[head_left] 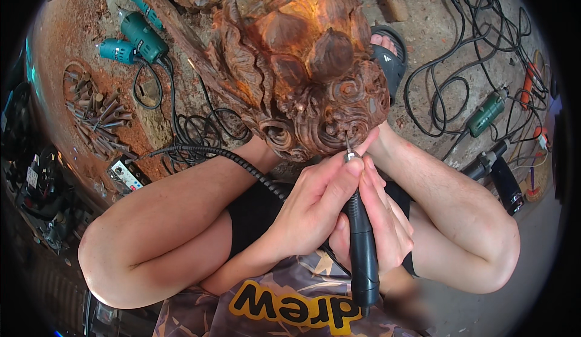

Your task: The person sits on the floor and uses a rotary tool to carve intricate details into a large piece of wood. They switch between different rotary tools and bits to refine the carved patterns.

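A black rotary carving handpiece (363, 246) slants up from my lap between both hands. My left hand (315, 194) pinches it near its metal collar, thumb pressed along the front. From the other side, my right hand (387, 222) wraps the grip, with some fingers hidden behind it. The thin bit (347, 138) points into swirling relief at the near end of a large reddish-brown wood carving (290, 70); its very tip is too small to make out. Rounded, leaf-like and curled forms cover the carving, which lies between my bent legs.
Green power tools (142, 36) with tangled black cords lie at left, beside a heap of small rods (106, 116). A ribbed cable (224, 153) runs past a small control box (125, 173). Another green tool (486, 114) and looped cords (436, 89) lie at right, near a dark sandal (392, 64).
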Motion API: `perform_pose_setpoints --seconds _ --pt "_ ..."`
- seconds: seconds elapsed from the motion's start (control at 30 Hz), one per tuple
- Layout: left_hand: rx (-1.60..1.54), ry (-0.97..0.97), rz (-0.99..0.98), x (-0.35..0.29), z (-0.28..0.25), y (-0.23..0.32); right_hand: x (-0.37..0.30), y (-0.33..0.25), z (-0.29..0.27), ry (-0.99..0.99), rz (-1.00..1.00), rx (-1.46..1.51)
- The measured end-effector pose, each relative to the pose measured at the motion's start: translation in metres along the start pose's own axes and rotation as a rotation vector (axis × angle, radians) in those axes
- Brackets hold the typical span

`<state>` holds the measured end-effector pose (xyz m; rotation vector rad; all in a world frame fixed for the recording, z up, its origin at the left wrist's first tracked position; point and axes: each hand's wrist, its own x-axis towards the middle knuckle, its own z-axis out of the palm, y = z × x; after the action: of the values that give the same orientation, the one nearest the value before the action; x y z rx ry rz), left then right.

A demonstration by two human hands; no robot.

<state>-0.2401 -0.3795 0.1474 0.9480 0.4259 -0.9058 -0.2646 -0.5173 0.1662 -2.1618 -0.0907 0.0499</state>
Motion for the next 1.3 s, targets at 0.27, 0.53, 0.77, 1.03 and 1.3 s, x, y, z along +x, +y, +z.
perform_pose_setpoints --seconds 0.27,0.53,0.77,1.03,1.3 --pt "0.149 -0.093 0.083 -0.002 -0.002 0.006 -0.001 0.002 -0.019 -0.065 0.019 0.166" --pt "0.048 0.007 0.058 -0.007 0.002 0.007 0.004 0.01 -0.016 -0.091 0.013 0.283" --pt "0.073 0.005 0.056 -0.006 0.002 0.008 0.006 0.01 -0.014 -0.073 0.026 0.251" --pt "0.063 0.034 0.055 -0.006 0.005 0.01 0.007 0.01 -0.015 -0.076 0.031 0.286" --pt "0.014 0.073 0.031 -0.008 0.008 0.008 0.01 0.006 -0.013 -0.073 0.043 0.273"
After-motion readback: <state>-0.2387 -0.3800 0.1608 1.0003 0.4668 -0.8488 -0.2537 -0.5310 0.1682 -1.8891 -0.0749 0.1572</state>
